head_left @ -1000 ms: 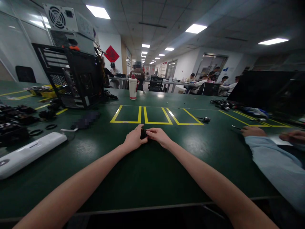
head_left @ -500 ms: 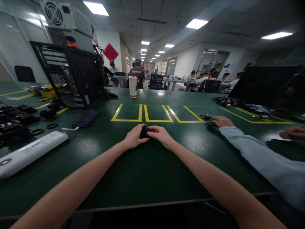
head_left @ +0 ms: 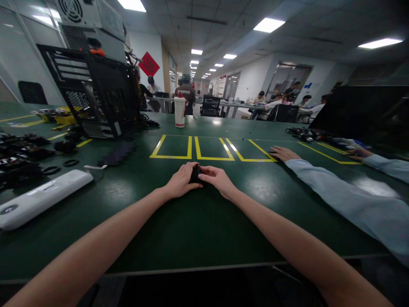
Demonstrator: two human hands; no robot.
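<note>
A small black object (head_left: pixel 195 174), its kind not clear, is held between my two hands just above or on the green table (head_left: pixel 191 230). My left hand (head_left: pixel 182 181) wraps it from the left, thumb along the near side. From the right, my right hand (head_left: pixel 217 179) pinches it with thumb and fingertips. Much of the object is hidden by the fingers. Just beyond the hands, yellow tape outlines (head_left: pixel 211 159) mark the tabletop.
At left stand a black computer case (head_left: pixel 96 94), a long white device (head_left: pixel 47 198), black rings (head_left: pixel 51 170) and a heap of dark parts (head_left: pixel 19 166). A white cup (head_left: pixel 180 111) is farther back. A co-worker's sleeved arm (head_left: pixel 332 187) reaches in from the right.
Both my hands stay on the black object with only a slight shift of the fingers. The co-worker's near hand has let go of the tool it touched; their other hand has moved farther forward.
</note>
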